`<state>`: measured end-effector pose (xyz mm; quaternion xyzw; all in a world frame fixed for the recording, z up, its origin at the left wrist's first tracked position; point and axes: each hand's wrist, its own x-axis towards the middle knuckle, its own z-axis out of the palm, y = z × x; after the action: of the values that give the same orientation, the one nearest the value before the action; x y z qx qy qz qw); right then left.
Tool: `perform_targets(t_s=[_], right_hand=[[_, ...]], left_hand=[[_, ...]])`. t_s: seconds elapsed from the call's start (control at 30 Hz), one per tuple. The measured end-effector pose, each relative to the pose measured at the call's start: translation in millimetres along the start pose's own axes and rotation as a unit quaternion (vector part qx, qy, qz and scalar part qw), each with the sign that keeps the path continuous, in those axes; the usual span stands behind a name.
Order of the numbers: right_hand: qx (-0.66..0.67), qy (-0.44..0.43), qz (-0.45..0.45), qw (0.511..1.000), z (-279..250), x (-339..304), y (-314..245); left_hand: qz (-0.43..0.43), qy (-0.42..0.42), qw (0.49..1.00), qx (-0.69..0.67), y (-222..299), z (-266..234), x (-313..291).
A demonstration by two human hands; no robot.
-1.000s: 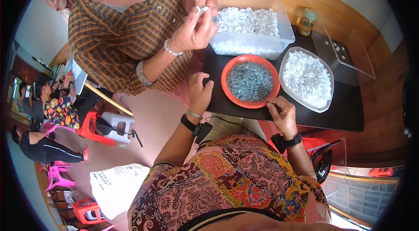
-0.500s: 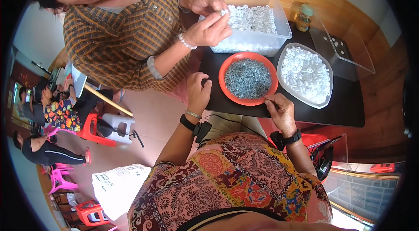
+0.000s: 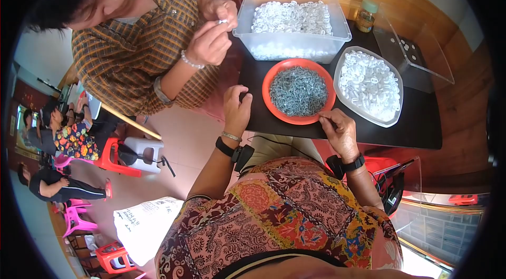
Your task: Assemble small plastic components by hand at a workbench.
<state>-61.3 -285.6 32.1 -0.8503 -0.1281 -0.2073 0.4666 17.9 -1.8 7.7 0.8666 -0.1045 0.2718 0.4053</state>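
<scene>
My left hand (image 3: 237, 108) hangs at the near edge of the dark table, its fingers curled and the thumb standing apart from them; no object shows in it. Beside it, an orange bowl (image 3: 270, 106) holds a heap of small grey metal pieces (image 3: 298, 92). At the bowl's lower right rim is my right hand (image 3: 340, 130), thumb and forefinger pinched together against or just over the rim. Whatever may be between those fingertips is hidden. A whitish tray (image 3: 391, 122) full of small white plastic pieces (image 3: 369, 86) lies right of the bowl.
A clear plastic bin (image 3: 295, 47) of similar white pieces stands behind the bowl. Beside it are a jar with a green lid (image 3: 366, 15) and a clear box (image 3: 416, 71). At left a co-worker's hands (image 3: 212, 39) hold a small white piece. A white sack (image 3: 147, 226) lies on the floor.
The co-worker's hands have moved left, away from the bin, and the co-worker's head has leaned in. My own hands stay nearly where they were.
</scene>
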Motion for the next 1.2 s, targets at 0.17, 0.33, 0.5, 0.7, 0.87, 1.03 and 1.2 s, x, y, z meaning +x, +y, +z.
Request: perform_targets(t_s=[0.17,0.33,0.5,0.7,0.87,1.03,1.2], right_hand=[[0.009,0.003,0.006,1.0,0,-4,-1],[0.005,-0.001,0.005,1.0,0,-2,6],[0.009,0.007,0.006,1.0,3,-1,2],[0.005,-0.006,0.033,0.999,6,1,7],[-0.006,-0.003,0.025,1.0,4,-4,8],[-0.018,0.01,-0.015,1.0,4,-6,11],[-0.012,0.01,-0.025,1.0,2,-5,12]], left_hand=[[0.006,0.004,1.0,-0.009,-1,-1,-3],[0.025,0.022,0.999,-0.01,-9,6,-2],[0.005,0.011,0.998,-0.06,-7,0,3],[-0.015,0.004,0.998,-0.062,-11,4,3],[-0.016,-0.001,0.998,-0.06,-8,4,0],[0.022,0.007,0.999,-0.033,-11,6,-1],[0.019,-0.013,0.998,-0.051,-14,4,2]])
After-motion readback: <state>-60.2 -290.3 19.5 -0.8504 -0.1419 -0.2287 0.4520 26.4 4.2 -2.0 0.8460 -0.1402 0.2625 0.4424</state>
